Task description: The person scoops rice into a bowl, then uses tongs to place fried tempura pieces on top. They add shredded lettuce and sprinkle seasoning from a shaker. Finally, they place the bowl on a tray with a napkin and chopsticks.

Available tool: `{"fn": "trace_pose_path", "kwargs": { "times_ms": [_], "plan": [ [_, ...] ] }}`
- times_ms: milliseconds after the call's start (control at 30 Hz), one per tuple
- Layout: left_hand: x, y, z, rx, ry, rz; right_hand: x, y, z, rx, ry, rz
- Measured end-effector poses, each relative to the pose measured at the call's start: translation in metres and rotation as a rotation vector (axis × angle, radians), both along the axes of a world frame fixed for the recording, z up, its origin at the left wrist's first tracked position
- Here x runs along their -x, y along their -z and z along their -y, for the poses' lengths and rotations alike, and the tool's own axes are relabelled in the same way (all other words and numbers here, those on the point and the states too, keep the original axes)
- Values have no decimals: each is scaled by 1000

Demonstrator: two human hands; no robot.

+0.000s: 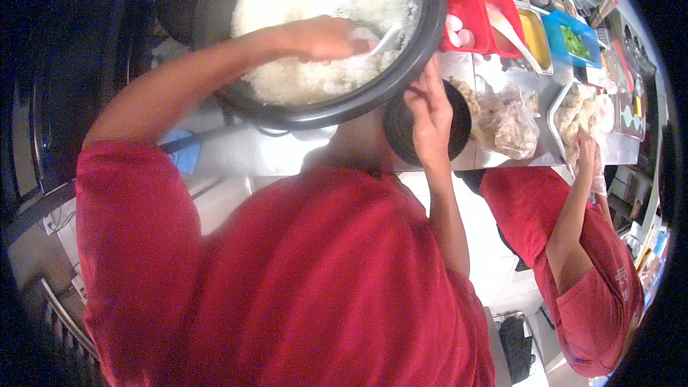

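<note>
- White cooked rice (pixel 315 0) fills a large black round pot (pixel 430 21) at the top centre of the head view; the pot stands on a steel counter (pixel 236 150)
- Left hand (pixel 322 37) is over the rice, inside the pot's rim, fingers closed around the handle of a white rice paddle (pixel 383 39); the paddle's blade lies against the rice near the pot's right wall
- Left arm reaches in from the lower left, bare from the elbow, with a red sleeve above it
- Right hand (pixel 428 118) sits just below the pot's right edge, fingers curled onto the near rim of a small black bowl (pixel 459 125) and clamped on it; the bowl is held just beside the pot, whether touching it cannot be told
- Bowl's contents are mostly hidden behind the hand; a pale patch shows at its upper rim
- Clear plastic bags of pale food (pixel 509 125) lie on the counter just right of the bowl
- Red containers (pixel 473 11) stand right of the pot, one holding white eggs; a yellow-filled tray and a blue container with greens follow further right
- A second person in a red shirt (pixel 595 272) stands at the right, one gloved hand (pixel 591 154) at a metal tray of pale pieces (pixel 566 111), well apart from the wearer's hands
</note>
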State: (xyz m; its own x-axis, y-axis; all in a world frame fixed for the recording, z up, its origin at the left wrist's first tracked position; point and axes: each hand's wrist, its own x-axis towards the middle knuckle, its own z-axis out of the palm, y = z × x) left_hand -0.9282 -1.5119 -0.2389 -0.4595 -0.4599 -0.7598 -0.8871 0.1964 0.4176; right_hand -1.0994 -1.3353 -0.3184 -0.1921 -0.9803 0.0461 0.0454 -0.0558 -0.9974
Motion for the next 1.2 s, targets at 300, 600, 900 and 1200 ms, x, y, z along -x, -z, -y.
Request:
{"fn": "trace_pose_path", "kwargs": {
  "times_ms": [300, 600, 900, 1200],
  "plan": [
    [-2, 14, 22, 54, 252, -480, 13, -10, 2, 100, -86, -231],
    [37, -9, 17, 9, 252, -165, 20, -11, 0, 45, -132, -241],
    [30, -4, 4, 363, 50, -315, 6, -30, 0, -70, -174, -245],
    [33, -6, 1, 309, 171, -251, 1, -34, 4, -90, -230, -282]
  ]
}}
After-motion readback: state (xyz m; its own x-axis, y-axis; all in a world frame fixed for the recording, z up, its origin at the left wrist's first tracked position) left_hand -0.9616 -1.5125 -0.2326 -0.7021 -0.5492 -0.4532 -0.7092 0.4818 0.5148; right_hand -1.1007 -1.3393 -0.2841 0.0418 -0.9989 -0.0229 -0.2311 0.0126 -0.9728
